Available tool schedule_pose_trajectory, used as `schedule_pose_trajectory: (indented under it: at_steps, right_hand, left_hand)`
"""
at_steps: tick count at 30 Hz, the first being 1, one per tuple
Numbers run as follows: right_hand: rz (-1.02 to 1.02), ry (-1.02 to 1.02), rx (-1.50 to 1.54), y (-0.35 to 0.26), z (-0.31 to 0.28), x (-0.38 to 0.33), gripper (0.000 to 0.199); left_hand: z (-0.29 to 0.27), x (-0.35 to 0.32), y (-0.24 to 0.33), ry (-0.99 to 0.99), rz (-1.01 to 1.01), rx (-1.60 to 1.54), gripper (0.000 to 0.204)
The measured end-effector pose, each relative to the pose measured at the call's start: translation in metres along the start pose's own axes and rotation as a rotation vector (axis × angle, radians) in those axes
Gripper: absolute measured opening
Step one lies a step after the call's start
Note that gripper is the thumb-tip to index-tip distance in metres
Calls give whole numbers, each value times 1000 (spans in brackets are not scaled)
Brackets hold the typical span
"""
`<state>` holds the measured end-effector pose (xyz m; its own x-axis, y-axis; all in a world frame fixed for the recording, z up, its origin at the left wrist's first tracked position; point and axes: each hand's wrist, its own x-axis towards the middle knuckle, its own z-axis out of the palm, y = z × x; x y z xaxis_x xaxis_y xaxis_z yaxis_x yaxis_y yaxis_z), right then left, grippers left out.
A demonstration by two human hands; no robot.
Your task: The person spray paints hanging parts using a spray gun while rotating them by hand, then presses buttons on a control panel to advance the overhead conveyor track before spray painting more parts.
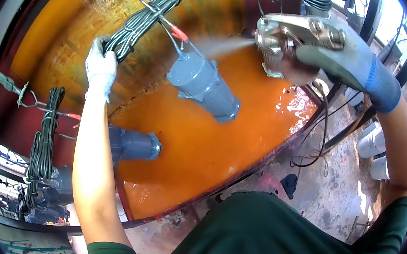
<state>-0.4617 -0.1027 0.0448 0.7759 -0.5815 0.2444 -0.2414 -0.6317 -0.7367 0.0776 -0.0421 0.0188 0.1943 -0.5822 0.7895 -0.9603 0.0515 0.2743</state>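
My left hand (102, 68), in a white and grey work glove, is closed around the lower end of a coiled black cable (148, 18). From that cable, by a hook and a red clip (179, 33), hangs a blue-grey cylindrical pump or motor (201, 82), tilted. My gloved right hand (347, 58) grips a metal spray gun (305, 29), its fingers partly hidden. A pale mist (228, 46) shoots leftward from the gun toward the pump's top. Below the gun shows a metallic cylinder (273, 59) with a flanged end; whether it belongs to the gun I cannot tell.
A second blue-grey pump (133, 144) hangs behind my left forearm, near another cable bundle (46, 131). Orange liquid (220, 154) and a wet orange back wall (74, 27) lie beyond a dark red rim (254, 169). Hoses (324, 135) dangle at right; grey buckets (373, 144) stand on the stained floor.
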Motion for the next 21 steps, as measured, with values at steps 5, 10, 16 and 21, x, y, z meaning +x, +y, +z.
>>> schedule_pose_trajectory:
  at_steps: [5, 10, 16, 21]
  right_hand:
    - [-58, -14, -234, 20, 13, -25, 42]
    - [36, 68, 62, 31, 31, -38, 36]
    - [243, -207, -129, 33, 32, -41, 32]
    - [-36, 138, 128, 65, 31, -26, 45]
  left_hand:
    - [8, 16, -1, -78, -58, -78, 45]
    - [15, 33, -39, -100, 219, 250, 55]
    - [25, -1, -22, 22, 179, 134, 49]
    - [18, -44, 48, 72, 117, -112, 38]
